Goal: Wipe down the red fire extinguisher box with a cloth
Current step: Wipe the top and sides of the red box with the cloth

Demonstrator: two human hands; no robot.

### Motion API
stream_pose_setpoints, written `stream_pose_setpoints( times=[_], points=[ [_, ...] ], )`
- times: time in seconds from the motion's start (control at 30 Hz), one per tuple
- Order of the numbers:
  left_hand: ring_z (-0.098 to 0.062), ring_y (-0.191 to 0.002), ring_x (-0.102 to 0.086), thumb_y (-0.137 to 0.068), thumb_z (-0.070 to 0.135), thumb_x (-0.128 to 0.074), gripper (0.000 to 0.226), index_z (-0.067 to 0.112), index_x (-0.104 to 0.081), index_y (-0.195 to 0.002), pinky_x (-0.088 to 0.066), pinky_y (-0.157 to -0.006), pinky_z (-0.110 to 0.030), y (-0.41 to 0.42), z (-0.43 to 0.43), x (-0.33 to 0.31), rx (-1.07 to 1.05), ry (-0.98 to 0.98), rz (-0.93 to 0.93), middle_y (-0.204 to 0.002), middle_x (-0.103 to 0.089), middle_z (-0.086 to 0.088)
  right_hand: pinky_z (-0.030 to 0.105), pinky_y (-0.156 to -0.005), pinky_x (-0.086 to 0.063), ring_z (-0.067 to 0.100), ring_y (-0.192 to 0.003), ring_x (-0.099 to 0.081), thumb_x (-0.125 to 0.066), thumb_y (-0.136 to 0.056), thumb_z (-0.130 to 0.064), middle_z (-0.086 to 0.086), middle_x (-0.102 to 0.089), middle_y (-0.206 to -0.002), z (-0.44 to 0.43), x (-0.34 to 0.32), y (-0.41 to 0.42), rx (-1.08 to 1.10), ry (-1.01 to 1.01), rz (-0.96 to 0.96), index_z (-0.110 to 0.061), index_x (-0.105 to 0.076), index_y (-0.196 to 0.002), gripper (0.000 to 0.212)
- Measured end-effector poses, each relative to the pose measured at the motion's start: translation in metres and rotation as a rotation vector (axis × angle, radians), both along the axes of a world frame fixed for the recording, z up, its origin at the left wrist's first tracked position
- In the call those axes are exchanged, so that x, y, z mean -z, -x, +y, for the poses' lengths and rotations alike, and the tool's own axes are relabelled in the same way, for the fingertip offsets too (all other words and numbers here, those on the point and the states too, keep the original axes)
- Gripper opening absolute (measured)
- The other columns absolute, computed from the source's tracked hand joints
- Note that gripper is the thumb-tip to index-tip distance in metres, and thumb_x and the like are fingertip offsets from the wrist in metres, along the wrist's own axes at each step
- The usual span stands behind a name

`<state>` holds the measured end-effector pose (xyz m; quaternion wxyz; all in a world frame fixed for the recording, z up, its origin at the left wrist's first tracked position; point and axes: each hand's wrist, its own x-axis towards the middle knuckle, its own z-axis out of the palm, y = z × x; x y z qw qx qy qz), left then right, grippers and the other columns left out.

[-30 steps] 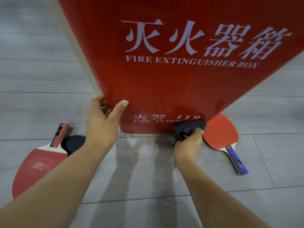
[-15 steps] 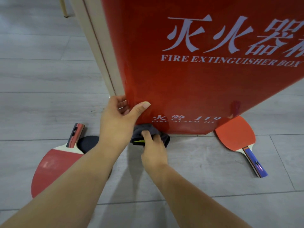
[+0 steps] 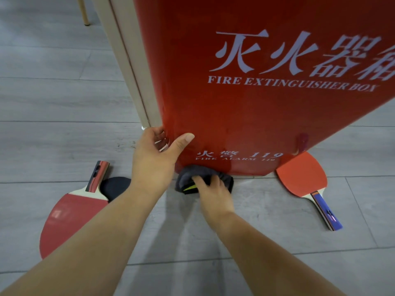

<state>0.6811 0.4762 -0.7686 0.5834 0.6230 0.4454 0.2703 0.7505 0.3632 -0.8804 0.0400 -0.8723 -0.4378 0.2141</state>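
Red fire extinguisher box fills the upper right of frame, standing on grey floor. Left hand grips its lower left edge: fingers wrapped behind, thumb flat on the red front, forearm entering from lower left. Right hand, frame centre, clutches the dark cloth against the box's bottom edge. Red bat lies at left, orange bat at right.

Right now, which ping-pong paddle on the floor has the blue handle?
The orange-red paddle right of the box; the darker red paddle on the left has a red-and-black handle.
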Motion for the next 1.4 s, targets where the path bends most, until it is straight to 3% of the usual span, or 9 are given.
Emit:
stream_pose_setpoints(
  times=[0.4,0.47,0.57,0.67,0.8,0.97,1.13,1.27,1.4],
  points=[
    [0.018,-0.062,-0.045,-0.087,0.045,-0.056,0.043,0.021,-0.049,-0.122,-0.034,-0.048,0.006,-0.007,-0.017,-0.003,-0.038,-0.147,0.15,-0.089,-0.048,0.025,0.041,-0.083,-0.043,0.039,-0.109,-0.046,-0.05,-0.081,0.0,0.019,-0.048,-0.117,-0.096,-0.023,-0.082,0.38,-0.095,-0.103,-0.02,-0.045,-0.134,0.057],
    [0.015,-0.067,-0.051,-0.088,0.047,-0.053,0.044,0.02,-0.049,-0.123,-0.039,-0.054,-0.001,-0.007,-0.022,-0.007,-0.044,-0.161,0.177,-0.091,-0.05,0.021,0.04,-0.084,-0.042,0.039,-0.107,-0.047,-0.05,-0.08,0.002,0.019,-0.051,-0.116,-0.105,-0.03,-0.086,0.396,-0.155,-0.104,-0.019,-0.049,-0.133,0.058],
    [-0.014,-0.096,-0.061,-0.089,0.051,-0.05,0.047,0.019,-0.05,-0.122,-0.044,-0.079,-0.026,-0.006,-0.03,-0.008,-0.05,-0.149,0.224,-0.104,-0.053,0.011,0.039,-0.083,-0.042,0.04,-0.102,-0.05,-0.054,-0.077,0.006,0.02,-0.054,-0.111,-0.114,-0.045,-0.085,0.384,-0.272,-0.094,-0.016,-0.056,-0.13,0.057],
    [-0.023,-0.097,-0.062,-0.087,0.055,-0.05,0.039,0.021,-0.047,-0.105,-0.048,-0.081,-0.036,-0.002,-0.036,-0.013,-0.056,-0.14,0.26,-0.105,-0.057,0.005,0.039,-0.075,-0.046,0.041,-0.092,-0.056,-0.058,-0.071,0.011,0.019,-0.057,-0.103,-0.119,-0.062,-0.079,0.351,-0.392,-0.105,-0.013,-0.064,-0.119,0.055],
    [-0.004,-0.08,-0.058,-0.089,0.048,-0.052,0.034,0.016,-0.054,-0.101,-0.039,-0.062,-0.016,0.0,-0.044,-0.035,-0.036,-0.261,0.233,-0.098,-0.059,0.005,0.034,-0.068,-0.048,0.033,-0.082,-0.059,-0.062,-0.065,0.015,0.012,-0.058,-0.098,-0.125,-0.094,-0.072,0.311,-0.546,-0.139,-0.014,-0.067,-0.11,0.054],
    [-0.01,-0.083,-0.059,-0.085,0.052,-0.053,0.036,0.018,-0.058,-0.095,-0.044,-0.064,-0.02,0.0,-0.039,-0.07,0.026,-0.39,0.186,-0.099,-0.062,-0.002,0.038,-0.062,-0.05,0.031,-0.081,-0.057,-0.056,-0.06,0.011,0.009,-0.057,-0.099,-0.125,-0.145,-0.068,0.21,-0.663,-0.233,-0.019,-0.06,-0.107,0.056],
    [-0.006,-0.074,-0.056,-0.082,0.051,-0.052,0.032,0.022,-0.058,-0.091,-0.039,-0.061,-0.016,0.0,-0.043,-0.126,0.08,-0.553,0.115,-0.086,-0.059,0.006,0.023,-0.075,-0.042,0.018,-0.092,-0.051,-0.044,-0.071,0.0,0.001,-0.051,-0.108,-0.119,-0.211,-0.063,0.219,-0.747,-0.198,-0.027,-0.053,-0.112,0.05],
    [-0.001,-0.076,-0.054,-0.085,0.05,-0.052,0.026,0.025,-0.057,-0.088,-0.04,-0.063,-0.008,0.0,-0.05,-0.167,0.152,-0.705,0.054,-0.083,-0.055,0.011,0.004,-0.078,-0.037,-0.003,-0.096,-0.047,-0.047,-0.089,0.002,-0.011,-0.045,-0.111,-0.114,-0.262,-0.06,0.284,-0.74,-0.01,-0.028,-0.054,-0.119,0.043],
    [-0.001,-0.077,-0.053,-0.085,0.048,-0.052,0.022,0.027,-0.055,-0.088,-0.039,-0.064,-0.007,0.003,-0.055,-0.199,0.197,-0.825,-0.016,-0.082,-0.054,0.011,0.017,-0.078,-0.042,-0.003,-0.095,-0.052,-0.05,-0.092,-0.009,-0.016,-0.057,-0.104,-0.122,-0.299,-0.054,0.395,-0.82,0.118,-0.044,-0.051,-0.104,0.038]
  ],
)
